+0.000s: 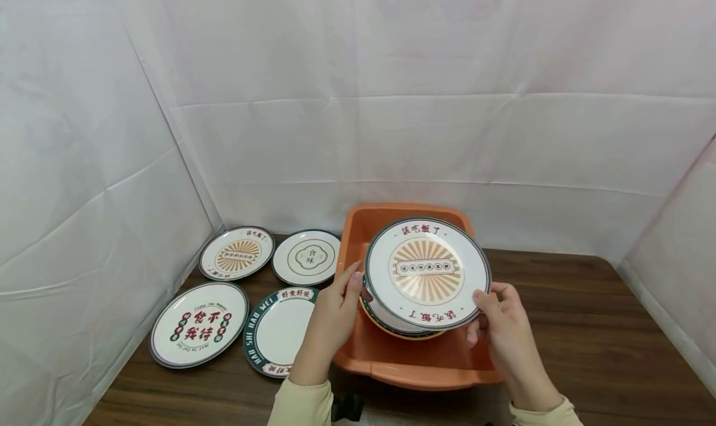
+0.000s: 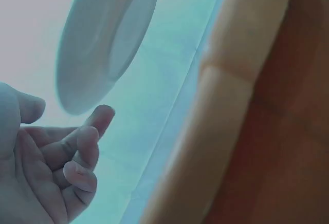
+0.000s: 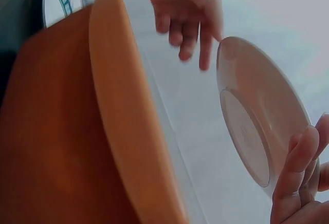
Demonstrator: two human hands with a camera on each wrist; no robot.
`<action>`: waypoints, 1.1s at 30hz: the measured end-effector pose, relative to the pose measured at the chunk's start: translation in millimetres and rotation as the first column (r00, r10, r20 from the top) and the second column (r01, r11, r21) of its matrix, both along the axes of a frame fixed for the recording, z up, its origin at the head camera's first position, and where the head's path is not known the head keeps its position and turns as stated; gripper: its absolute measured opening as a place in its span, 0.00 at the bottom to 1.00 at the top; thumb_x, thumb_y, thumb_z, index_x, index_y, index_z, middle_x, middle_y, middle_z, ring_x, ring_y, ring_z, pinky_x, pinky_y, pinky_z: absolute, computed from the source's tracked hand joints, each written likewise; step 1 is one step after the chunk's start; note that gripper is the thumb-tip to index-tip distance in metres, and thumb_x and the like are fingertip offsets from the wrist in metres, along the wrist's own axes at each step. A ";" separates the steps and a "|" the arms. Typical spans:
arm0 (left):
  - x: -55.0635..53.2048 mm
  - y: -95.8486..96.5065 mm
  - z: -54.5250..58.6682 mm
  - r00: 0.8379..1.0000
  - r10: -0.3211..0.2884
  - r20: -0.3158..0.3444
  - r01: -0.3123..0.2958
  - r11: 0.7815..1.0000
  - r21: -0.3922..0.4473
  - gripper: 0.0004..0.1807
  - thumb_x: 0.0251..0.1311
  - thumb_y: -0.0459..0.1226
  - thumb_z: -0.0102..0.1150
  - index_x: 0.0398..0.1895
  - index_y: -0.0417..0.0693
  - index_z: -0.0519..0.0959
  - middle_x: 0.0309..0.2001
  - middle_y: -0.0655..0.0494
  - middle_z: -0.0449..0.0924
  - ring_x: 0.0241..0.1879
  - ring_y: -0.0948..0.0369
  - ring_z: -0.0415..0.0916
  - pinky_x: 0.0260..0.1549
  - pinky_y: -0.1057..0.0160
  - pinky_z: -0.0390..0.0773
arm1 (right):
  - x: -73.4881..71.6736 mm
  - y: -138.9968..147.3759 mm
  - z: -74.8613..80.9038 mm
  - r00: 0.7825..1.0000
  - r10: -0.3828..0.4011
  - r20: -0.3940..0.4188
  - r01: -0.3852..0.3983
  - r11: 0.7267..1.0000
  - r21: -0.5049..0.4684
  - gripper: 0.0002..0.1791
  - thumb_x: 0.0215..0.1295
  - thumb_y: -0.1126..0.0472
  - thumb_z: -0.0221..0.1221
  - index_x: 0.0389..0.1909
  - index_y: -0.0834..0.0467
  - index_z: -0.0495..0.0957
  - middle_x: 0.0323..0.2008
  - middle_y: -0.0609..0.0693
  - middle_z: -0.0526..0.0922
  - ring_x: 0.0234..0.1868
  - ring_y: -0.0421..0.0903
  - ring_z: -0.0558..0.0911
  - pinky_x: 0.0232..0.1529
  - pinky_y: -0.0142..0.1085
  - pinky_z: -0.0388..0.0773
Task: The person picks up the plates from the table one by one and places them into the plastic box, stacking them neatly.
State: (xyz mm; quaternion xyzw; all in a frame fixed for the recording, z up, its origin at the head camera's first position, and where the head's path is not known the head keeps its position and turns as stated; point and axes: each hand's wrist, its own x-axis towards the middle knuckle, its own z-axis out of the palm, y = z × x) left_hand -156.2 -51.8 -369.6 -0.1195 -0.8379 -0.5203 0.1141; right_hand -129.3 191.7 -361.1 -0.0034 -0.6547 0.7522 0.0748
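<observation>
Fingers (image 3: 298,165) of my right hand (image 1: 510,329) pinch the lower right edge of a white plate (image 1: 427,270), thumb on the face and the others behind; fingers of my left hand (image 1: 335,306) sit loosely bent beside the left edge, thumb apart from them, and I cannot tell whether a fingertip touches the rim.

Held plate: raised above an orange basin (image 1: 414,374), tilted with its face towards me; dark rim, gold sunburst at centre, red characters at top and bottom; pale underside with a foot ring seen from the right wrist.

Basin: stands on the dark wood counter (image 1: 565,314); a yellow-edged dish (image 1: 399,333) lies within, mostly hidden beneath the held plate, so I cannot tell how many pieces are there.

Left of the basin, four plates lie face up on the counter: a sunburst plate (image 1: 237,254) at back left; an emblem plate (image 1: 307,257) beside it, near the basin; a red-lettered plate (image 1: 199,324) at front left; a green-banded plate (image 1: 282,333) at front right, partly covered by my left forearm; white cloth (image 1: 419,102) hangs behind.
</observation>
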 end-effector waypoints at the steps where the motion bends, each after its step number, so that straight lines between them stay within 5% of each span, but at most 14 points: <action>1: 0.2 0.1 0.0 1.000 -0.002 0.013 0.001 1.000 0.018 0.28 0.71 0.52 0.35 0.64 0.46 0.67 0.41 0.51 0.80 0.47 0.57 0.74 0.50 0.53 0.70 | 1.0 -2.6 0.3 1.000 0.007 0.000 -0.007 1.000 0.003 0.10 0.72 0.62 0.44 0.45 0.59 0.53 0.12 0.46 0.74 0.08 0.40 0.71 0.12 0.31 0.69; 7: 0.3 1.1 -1.0 1.000 -0.024 -0.002 0.024 0.995 0.099 0.28 0.70 0.51 0.37 0.66 0.44 0.64 0.62 0.51 0.67 0.63 0.58 0.60 0.59 0.53 0.61 | 6.3 -11.5 0.6 0.999 0.031 0.015 -0.031 0.999 0.016 0.11 0.72 0.61 0.45 0.46 0.59 0.53 0.13 0.47 0.73 0.09 0.41 0.71 0.13 0.31 0.70; 15: 1.6 2.6 2.3 0.999 -0.035 0.000 0.033 0.966 0.255 0.26 0.70 0.45 0.42 0.64 0.39 0.65 0.60 0.48 0.69 0.61 0.59 0.64 0.56 0.55 0.66 | 6.5 -8.5 1.0 0.995 0.075 0.067 -0.084 0.987 0.137 0.15 0.72 0.62 0.44 0.53 0.63 0.52 0.17 0.51 0.76 0.10 0.45 0.73 0.16 0.36 0.73; 25: -0.5 4.0 10.1 0.998 -0.050 0.031 0.041 0.966 0.257 0.23 0.71 0.41 0.42 0.63 0.38 0.65 0.57 0.46 0.72 0.56 0.59 0.69 0.53 0.57 0.69 | -7.2 8.7 12.6 0.990 0.092 0.103 -0.119 0.947 0.299 0.32 0.71 0.53 0.48 0.68 0.62 0.47 0.16 0.51 0.75 0.13 0.46 0.75 0.20 0.37 0.75; 29: -5.1 3.7 17.9 0.994 -0.079 0.071 0.060 0.972 0.229 0.22 0.71 0.40 0.42 0.63 0.39 0.67 0.38 0.46 0.79 0.36 0.57 0.77 0.38 0.59 0.77 | -22.6 14.7 20.6 0.997 0.020 0.072 -0.043 0.939 0.342 0.29 0.70 0.52 0.50 0.66 0.62 0.56 0.21 0.45 0.77 0.16 0.41 0.73 0.19 0.33 0.73; 33: -14.9 4.9 25.5 0.989 -0.098 0.114 0.069 0.969 0.235 0.20 0.70 0.40 0.43 0.61 0.40 0.67 0.22 0.50 0.73 0.20 0.58 0.71 0.23 0.64 0.74 | -35.9 15.9 28.8 0.999 -0.028 0.017 0.019 0.919 0.394 0.27 0.69 0.51 0.50 0.63 0.62 0.63 0.25 0.42 0.78 0.18 0.38 0.71 0.19 0.31 0.70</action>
